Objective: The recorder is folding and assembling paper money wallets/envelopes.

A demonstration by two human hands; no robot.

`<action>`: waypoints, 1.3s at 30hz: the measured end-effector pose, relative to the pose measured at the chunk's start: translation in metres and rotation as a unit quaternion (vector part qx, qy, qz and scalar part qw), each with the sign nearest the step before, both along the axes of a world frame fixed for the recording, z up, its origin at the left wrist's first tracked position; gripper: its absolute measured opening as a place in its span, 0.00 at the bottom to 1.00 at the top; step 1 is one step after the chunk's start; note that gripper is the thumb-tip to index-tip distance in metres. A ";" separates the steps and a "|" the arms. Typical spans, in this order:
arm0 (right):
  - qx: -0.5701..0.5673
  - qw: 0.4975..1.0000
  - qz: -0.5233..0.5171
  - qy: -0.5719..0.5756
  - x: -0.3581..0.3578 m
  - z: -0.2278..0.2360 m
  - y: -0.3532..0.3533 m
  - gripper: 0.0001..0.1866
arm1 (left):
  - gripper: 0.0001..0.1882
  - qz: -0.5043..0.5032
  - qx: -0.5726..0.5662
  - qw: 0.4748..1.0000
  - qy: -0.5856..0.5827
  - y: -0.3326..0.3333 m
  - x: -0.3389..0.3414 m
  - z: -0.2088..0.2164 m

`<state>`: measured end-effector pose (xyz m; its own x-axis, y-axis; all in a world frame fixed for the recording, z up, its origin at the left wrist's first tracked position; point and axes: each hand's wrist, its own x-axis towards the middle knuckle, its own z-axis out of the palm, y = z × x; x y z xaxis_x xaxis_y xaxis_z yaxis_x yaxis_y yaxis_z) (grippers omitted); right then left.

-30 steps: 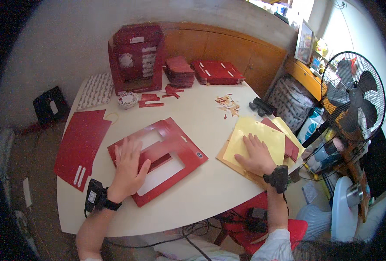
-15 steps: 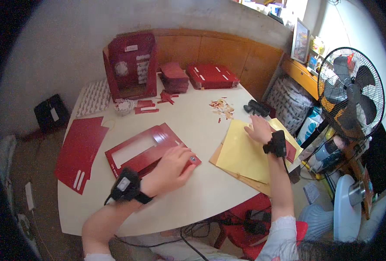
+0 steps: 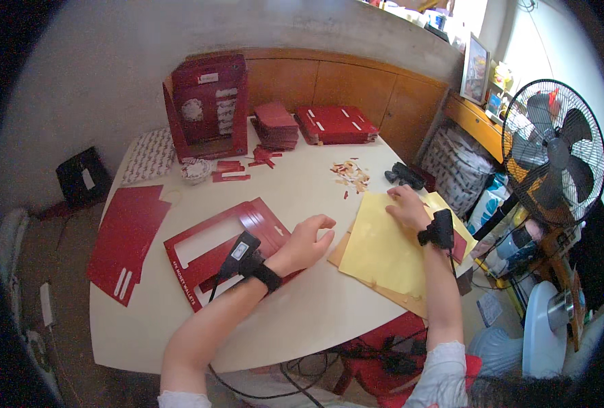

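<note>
The person's two hands are well apart above the bench (image 3: 295, 326). The left hand (image 3: 306, 243) is beside the right-hand end of a flat red card frame (image 3: 210, 258), its fingers loosely curved and the thumb separate from them; whether it touches the card cannot be told. The frame lies slantwise near the middle of the bench, with window cut-outs through which the pale top shows, and the left wrist and forearm pass over its near side. A black device (image 3: 242, 255) is strapped to that wrist.

The right hand (image 3: 407, 209) is over the upper part of a yellow sheet (image 3: 377, 248), fingers bent, thumb held away from them. Another black device (image 3: 441, 230) sits on that wrist. Brown card (image 3: 397, 294) sticks out under the sheet's near edge, and a dark red piece (image 3: 459, 246) shows to its right.

At the bench's left side lie flat red sheets (image 3: 128, 228) with two white strips near the lower end. Farther back are a white patterned sheet (image 3: 150, 156), an upright dark red box (image 3: 206, 112), a stack of small red cards (image 3: 275, 129) and a pile of larger red panels (image 3: 336, 124). Small red strips (image 3: 230, 170) lie in front of the box. Pale scraps (image 3: 351, 175) are scattered near a black object (image 3: 405, 175), just beyond the yellow sheet. A black fan (image 3: 557, 151) stands to the right.
</note>
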<state>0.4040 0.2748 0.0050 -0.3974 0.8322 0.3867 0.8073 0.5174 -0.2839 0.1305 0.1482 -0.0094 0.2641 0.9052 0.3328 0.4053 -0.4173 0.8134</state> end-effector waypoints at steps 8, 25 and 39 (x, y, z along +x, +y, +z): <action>-0.047 0.976 0.100 0.187 -0.025 0.025 0.001 0.11 | 0.23 0.052 -0.153 0.957 -0.239 0.045 0.029 -0.010; -0.115 0.936 0.099 0.318 -0.060 0.020 0.053 0.09 | 0.14 -0.021 -0.257 0.943 -0.210 0.037 0.030 -0.012; -0.070 0.958 -0.015 0.278 -0.086 -0.021 0.088 0.08 | 0.14 -0.013 -0.229 0.949 -0.215 0.014 0.015 -0.014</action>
<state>0.3183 0.3624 -0.0158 -0.1365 0.8993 0.4155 0.5255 0.4213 -0.7392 0.1454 0.1623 -0.0235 0.2178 0.9759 -0.0123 -0.0117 0.0152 0.9998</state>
